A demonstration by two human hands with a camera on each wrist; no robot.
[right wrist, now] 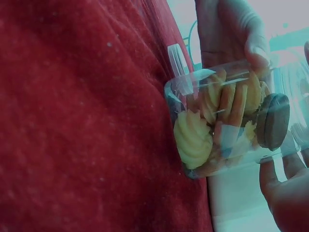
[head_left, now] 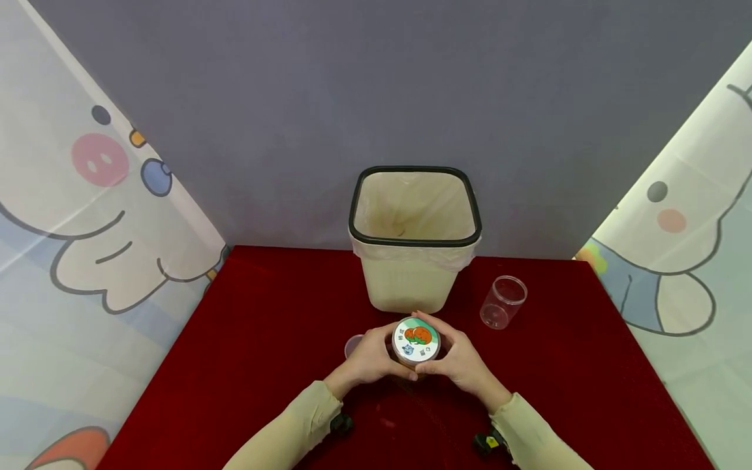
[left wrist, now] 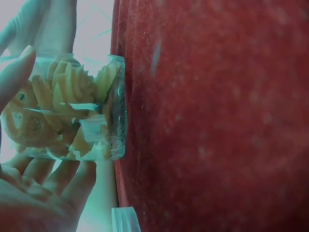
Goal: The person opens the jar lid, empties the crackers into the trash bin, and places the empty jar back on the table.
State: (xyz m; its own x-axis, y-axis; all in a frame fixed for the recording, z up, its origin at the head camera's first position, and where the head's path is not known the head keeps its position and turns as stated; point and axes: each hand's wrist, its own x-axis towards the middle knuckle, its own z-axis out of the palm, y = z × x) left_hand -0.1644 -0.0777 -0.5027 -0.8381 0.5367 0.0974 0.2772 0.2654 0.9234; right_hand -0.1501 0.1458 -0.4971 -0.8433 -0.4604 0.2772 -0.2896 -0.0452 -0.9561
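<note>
Both hands hold a clear plastic jar (left wrist: 119, 111) of cookies, upright in the head view. Its round white lid (head_left: 416, 349) carries an orange fruit picture on green. My left hand (head_left: 371, 356) grips the jar from the left, thumb at the near side. From the right, my right hand (head_left: 461, 362) grips it, its fingers curled round the far side. Through the wall show swirled pale cookies (right wrist: 193, 137) and a dark round one (right wrist: 273, 121). The jar's bottom is right at the red cloth in both wrist views.
A cream bin (head_left: 405, 281) with a black rim and a liner bag stands behind the jar. An uncovered clear jar (head_left: 504, 301) stands to the right. Beside the left hand lies a clear round lid (head_left: 352, 344). Red cloth (head_left: 282, 313) covers the table.
</note>
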